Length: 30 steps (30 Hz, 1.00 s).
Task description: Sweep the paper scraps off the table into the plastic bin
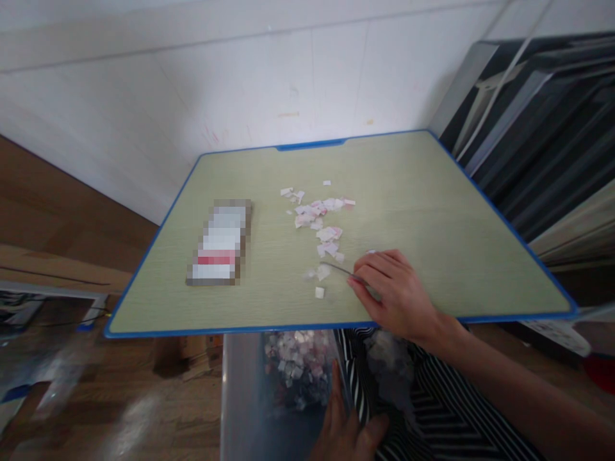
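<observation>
My right hand (394, 291) is closed round thin metal tweezers (337, 267), low over the front half of a pale green folding table (461, 250) with blue edging. Their tip lies by a few whitish translucent scraps (321, 273), and a small white square (319, 292) sits just in front. Farther back, torn pink-and-white paper pieces (317, 210) lie in a loose trail. Below the table edge my left hand (343, 429) grips the right side of a clear plastic bin (240, 390), partly hidden. Inside that bin is a heap of similar paper bits (298, 358).
A phone-like object (218, 243), blurred by pixels, lies on the table's left side. Behind stands a white wall (288, 77). Dark folded panels (542, 109) lean at the right. Striped cloth (461, 410) covers the lap, with a greyish bundle (391, 365) on it.
</observation>
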Each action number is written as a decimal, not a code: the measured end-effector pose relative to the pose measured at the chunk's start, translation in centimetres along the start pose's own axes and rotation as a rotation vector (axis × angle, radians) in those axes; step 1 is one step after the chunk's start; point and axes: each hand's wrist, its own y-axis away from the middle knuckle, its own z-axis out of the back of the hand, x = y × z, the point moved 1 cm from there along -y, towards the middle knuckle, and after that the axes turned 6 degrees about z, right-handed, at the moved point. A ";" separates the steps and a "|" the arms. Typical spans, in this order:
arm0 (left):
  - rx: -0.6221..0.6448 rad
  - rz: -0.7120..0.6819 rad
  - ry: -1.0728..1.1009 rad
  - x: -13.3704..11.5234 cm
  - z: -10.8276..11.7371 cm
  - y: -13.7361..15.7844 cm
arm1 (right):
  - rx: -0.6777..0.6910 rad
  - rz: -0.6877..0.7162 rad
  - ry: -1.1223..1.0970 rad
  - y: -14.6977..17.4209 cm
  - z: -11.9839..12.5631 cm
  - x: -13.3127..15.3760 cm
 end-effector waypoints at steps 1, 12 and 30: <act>0.008 -0.007 0.005 -0.1 0.0 0.0 | -0.006 -0.014 -0.003 0.0 0.0 -0.1; -0.012 0.035 0.064 -0.5 0.5 0.0 | -0.028 -0.033 -0.041 0.1 0.2 -0.3; 0.001 -0.072 0.083 0.2 0.4 0.0 | -0.014 -0.048 0.019 0.3 0.1 -0.4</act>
